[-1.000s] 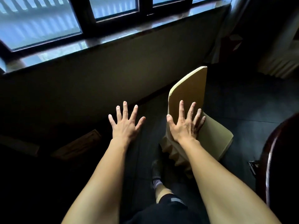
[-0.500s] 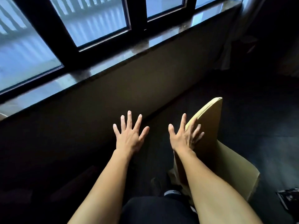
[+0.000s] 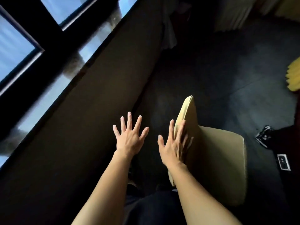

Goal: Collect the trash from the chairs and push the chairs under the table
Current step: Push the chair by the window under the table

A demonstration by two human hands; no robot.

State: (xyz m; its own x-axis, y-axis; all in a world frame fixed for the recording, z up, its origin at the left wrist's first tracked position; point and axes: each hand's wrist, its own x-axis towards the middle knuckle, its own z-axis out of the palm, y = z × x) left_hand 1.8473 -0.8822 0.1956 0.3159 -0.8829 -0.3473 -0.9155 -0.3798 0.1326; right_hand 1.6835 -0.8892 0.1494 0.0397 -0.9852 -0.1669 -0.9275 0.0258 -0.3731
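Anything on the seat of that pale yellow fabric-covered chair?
The visible seat of the pale yellow fabric-covered chair looks bare; the right forearm hides its near-left part.

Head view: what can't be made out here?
Head view, the only one:
- right hand at chair backrest: motion blur, contact unclear.
- small black-and-white object: too dark and small to identify.
- yellow pleated fabric: cut off by the right edge.
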